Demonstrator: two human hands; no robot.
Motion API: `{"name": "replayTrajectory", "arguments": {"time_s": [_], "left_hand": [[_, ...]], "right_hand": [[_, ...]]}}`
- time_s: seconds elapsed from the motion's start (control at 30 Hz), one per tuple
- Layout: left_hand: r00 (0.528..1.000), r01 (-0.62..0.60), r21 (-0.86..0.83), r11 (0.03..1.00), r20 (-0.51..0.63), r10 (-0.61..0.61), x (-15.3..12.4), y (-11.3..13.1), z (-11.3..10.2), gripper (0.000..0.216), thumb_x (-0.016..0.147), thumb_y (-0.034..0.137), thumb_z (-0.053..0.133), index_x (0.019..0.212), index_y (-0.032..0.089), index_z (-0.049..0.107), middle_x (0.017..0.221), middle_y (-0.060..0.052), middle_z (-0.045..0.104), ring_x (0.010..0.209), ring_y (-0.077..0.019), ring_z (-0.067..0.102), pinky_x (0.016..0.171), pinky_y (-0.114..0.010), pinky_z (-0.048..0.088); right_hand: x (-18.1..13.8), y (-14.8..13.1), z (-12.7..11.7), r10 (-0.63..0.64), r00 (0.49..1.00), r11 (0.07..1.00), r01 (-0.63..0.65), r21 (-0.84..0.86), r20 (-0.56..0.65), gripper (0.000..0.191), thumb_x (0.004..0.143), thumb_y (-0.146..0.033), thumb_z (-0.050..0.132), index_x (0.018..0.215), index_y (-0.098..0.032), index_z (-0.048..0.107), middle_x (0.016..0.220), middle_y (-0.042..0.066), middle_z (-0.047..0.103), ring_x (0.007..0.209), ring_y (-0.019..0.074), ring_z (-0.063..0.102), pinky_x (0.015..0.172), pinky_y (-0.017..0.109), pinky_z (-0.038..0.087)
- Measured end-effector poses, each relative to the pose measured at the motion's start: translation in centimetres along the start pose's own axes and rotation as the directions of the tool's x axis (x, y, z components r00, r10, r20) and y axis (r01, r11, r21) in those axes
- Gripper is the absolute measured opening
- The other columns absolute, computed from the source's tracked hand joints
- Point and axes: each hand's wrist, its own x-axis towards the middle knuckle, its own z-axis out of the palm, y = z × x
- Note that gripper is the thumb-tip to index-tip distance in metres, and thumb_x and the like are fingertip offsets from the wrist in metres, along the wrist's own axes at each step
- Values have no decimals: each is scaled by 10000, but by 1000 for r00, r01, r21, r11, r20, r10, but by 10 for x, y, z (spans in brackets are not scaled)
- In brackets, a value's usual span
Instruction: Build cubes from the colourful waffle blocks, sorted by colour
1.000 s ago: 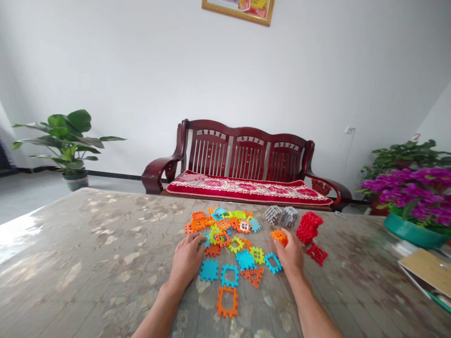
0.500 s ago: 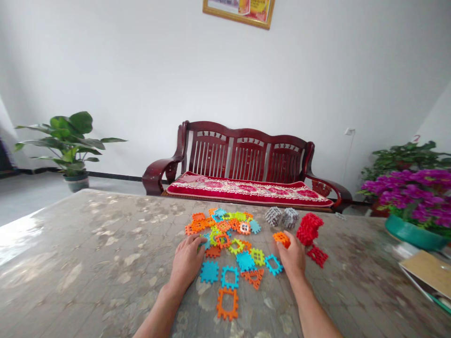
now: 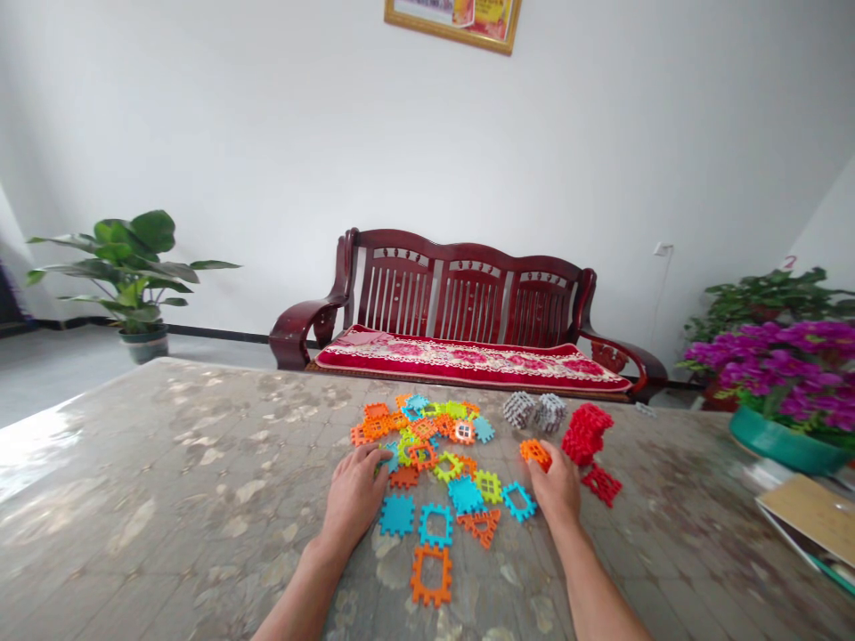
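Note:
My right hand (image 3: 557, 481) grips an orange interlocking building tile (image 3: 534, 451) between thumb and fingers, right of the scattered tiles. At the pile's left edge my left hand (image 3: 357, 488) rests on the table, its thumb and fingers apart. Its fingertips reach a light blue tile (image 3: 391, 458), partly covered. Between the hands lie notched tiles in orange, blue and green. Closest to me is an orange frame tile (image 3: 431, 576), with a blue frame tile (image 3: 436, 525) just beyond it. A solid blue tile (image 3: 397, 515) lies beside my left wrist, and an orange triangle tile (image 3: 479, 527) sits further right.
Beyond my right hand stand a red assembled block (image 3: 586, 434), a flat red piece (image 3: 602, 486) and two grey lattice pieces (image 3: 534, 411). A flower pot (image 3: 788, 441) and a brown box (image 3: 811, 516) occupy the table's right side. A wooden bench (image 3: 468, 303) stands behind.
My right hand has shifted very slightly with the orange tile still in it. My left hand and the scattered tiles look the same.

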Motion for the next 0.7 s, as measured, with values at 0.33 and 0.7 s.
{"name": "replayTrajectory", "arguments": {"time_s": [0.33,0.7], "left_hand": [[1000,4,1,1000,2,-4,0,0,0,305,891,231,475,1071,247,721,1227,-62,668,1176,-235,603,1045,-407,438],[1000,-4,16,1000,-6,4,0,-2,1,307,890,242,474,1073,270,719,1237,-49,667,1174,-230,605,1041,-399,439]], "right_hand": [[1,4,2,-23,1000,999,22,27,3,469,775,-363,442,1118,-134,665,1119,157,693,1062,305,599,969,428,425],[0,3,2,-44,999,998,44,44,15,472,764,-361,459,1115,-128,672,1123,151,695,1072,289,600,990,415,425]]}}
